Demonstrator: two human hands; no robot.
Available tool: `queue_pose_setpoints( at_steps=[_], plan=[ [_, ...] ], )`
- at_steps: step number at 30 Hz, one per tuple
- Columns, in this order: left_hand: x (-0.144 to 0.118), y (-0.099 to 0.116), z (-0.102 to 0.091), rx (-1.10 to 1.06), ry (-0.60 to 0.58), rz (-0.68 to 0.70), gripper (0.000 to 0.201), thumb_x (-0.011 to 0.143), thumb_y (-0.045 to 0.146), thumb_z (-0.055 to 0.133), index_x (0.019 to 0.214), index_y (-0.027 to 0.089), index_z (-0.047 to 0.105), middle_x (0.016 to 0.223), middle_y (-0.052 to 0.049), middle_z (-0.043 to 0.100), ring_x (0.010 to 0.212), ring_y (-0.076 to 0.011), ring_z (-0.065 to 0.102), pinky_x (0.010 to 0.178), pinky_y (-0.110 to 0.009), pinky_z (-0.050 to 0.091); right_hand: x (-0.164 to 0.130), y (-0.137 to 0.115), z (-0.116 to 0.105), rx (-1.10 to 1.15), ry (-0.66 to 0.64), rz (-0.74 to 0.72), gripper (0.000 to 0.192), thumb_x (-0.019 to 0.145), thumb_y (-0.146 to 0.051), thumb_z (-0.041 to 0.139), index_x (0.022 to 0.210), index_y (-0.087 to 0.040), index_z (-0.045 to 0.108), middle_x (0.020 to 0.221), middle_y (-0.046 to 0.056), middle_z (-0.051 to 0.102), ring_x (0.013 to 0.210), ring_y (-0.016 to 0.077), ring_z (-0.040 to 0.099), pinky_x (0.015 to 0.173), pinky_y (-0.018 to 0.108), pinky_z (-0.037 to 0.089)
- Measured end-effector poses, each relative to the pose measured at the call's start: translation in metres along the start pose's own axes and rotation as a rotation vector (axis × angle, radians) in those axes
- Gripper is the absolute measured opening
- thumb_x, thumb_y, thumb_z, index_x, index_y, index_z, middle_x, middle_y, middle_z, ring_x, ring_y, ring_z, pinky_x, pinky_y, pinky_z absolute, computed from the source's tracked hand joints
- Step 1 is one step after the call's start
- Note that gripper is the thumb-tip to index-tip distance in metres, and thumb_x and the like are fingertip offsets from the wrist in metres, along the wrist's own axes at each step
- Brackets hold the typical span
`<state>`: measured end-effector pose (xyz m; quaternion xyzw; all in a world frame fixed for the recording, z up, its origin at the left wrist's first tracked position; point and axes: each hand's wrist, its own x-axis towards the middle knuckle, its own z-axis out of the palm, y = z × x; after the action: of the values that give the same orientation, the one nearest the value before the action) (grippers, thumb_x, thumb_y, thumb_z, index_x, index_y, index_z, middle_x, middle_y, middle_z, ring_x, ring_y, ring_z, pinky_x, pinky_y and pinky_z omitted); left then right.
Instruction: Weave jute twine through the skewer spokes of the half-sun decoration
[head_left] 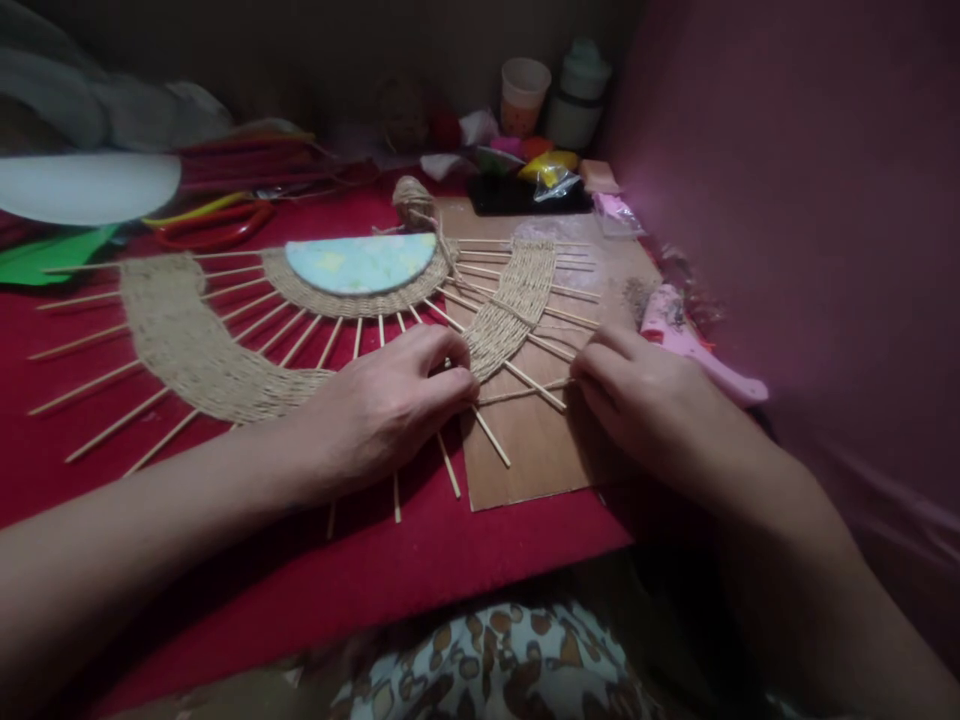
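From where I watch, the woven jute fan [225, 350] lies flat on the red worktop [375, 570], its wooden skewers [105, 380] spreading out like rays from a pale blue half-disc [360, 262]. My left hand [390, 405] rests on the lower edge of the weave, fingers curled and pinched at the loose end of the jute band [517, 300]; I judge it grips the cord, though the fingertips hide it. My right hand [637, 395] lies on the cardboard sheet [540, 450], fingers closed on the tip of one skewer [525, 393]. Pulling too hard there could, I think, snap that thin stick or drag the woven rows loose. The pink glue gun [697, 340] just beside my right hand could burn it if hot. At the back a paper cup [523, 95] and a lidded white jar [579, 95] stand; I cannot see their contents.
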<state>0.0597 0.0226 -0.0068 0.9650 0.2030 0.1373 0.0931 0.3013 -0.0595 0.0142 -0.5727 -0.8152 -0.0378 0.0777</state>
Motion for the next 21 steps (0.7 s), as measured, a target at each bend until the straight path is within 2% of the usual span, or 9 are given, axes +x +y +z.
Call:
queue_pose_setpoints(
  at_steps=[2, 7, 9, 12, 16, 21],
  plan=[
    [0.000, 0.000, 0.001, -0.006, 0.010, 0.011, 0.023, 0.095, 0.025, 0.042, 0.091, 0.015, 0.062, 0.098, -0.007, 0.053, 0.083, -0.0150, 0.048, 0.070, -0.027, 0.041, 0.014, -0.004, -0.002, -0.060, 0.035, 0.031, 0.015, 0.086, -0.009, 0.044, 0.083, -0.015, 0.057, 0.088, 0.008, 0.057, 0.066, 0.0144, 0.048, 0.058, 0.029, 0.034],
    [-0.001, -0.001, 0.001, -0.062, 0.063, 0.025, 0.020, 0.094, 0.022, 0.042, 0.092, 0.014, 0.060, 0.098, -0.009, 0.053, 0.086, -0.0164, 0.049, 0.074, -0.029, 0.044, 0.046, -0.006, 0.004, -0.115, -0.012, 0.114, 0.020, 0.087, -0.008, 0.040, 0.088, -0.013, 0.060, 0.090, 0.010, 0.059, 0.074, 0.0172, 0.052, 0.064, 0.029, 0.035],
    [-0.002, -0.001, 0.000, -0.034, 0.093, 0.008, 0.018, 0.092, 0.024, 0.045, 0.099, 0.013, 0.058, 0.103, -0.011, 0.053, 0.093, -0.0195, 0.050, 0.081, -0.033, 0.045, 0.049, -0.004, 0.010, -0.078, -0.003, 0.127, 0.020, 0.087, -0.008, 0.041, 0.088, -0.013, 0.060, 0.089, 0.010, 0.059, 0.078, 0.0181, 0.053, 0.067, 0.029, 0.037],
    [-0.004, -0.003, -0.006, 0.063, 0.108, -0.067, 0.031, 0.089, 0.032, 0.051, 0.112, 0.012, 0.053, 0.114, -0.015, 0.051, 0.106, -0.0269, 0.047, 0.091, -0.043, 0.043, 0.048, -0.001, 0.019, -0.014, 0.042, 0.159, 0.019, 0.085, -0.007, 0.042, 0.085, -0.012, 0.060, 0.089, 0.011, 0.060, 0.079, 0.0185, 0.053, 0.069, 0.029, 0.038],
    [-0.003, -0.007, -0.013, 0.092, 0.043, -0.115, 0.042, 0.087, 0.041, 0.052, 0.118, 0.013, 0.049, 0.115, -0.016, 0.052, 0.106, -0.0295, 0.049, 0.090, -0.046, 0.044, 0.047, -0.002, 0.022, 0.063, 0.094, 0.200, 0.017, 0.083, -0.009, 0.045, 0.080, -0.013, 0.061, 0.084, 0.009, 0.061, 0.077, 0.0183, 0.053, 0.070, 0.030, 0.038],
    [-0.008, -0.014, -0.022, 0.077, -0.078, -0.090, 0.039, 0.084, 0.036, 0.056, 0.118, 0.019, 0.053, 0.108, -0.012, 0.057, 0.092, -0.0240, 0.056, 0.078, -0.037, 0.048, 0.048, -0.016, 0.017, 0.202, 0.121, 0.215, 0.012, 0.080, -0.009, 0.052, 0.077, -0.013, 0.062, 0.078, 0.007, 0.062, 0.075, 0.0167, 0.053, 0.069, 0.028, 0.038]
  ],
)
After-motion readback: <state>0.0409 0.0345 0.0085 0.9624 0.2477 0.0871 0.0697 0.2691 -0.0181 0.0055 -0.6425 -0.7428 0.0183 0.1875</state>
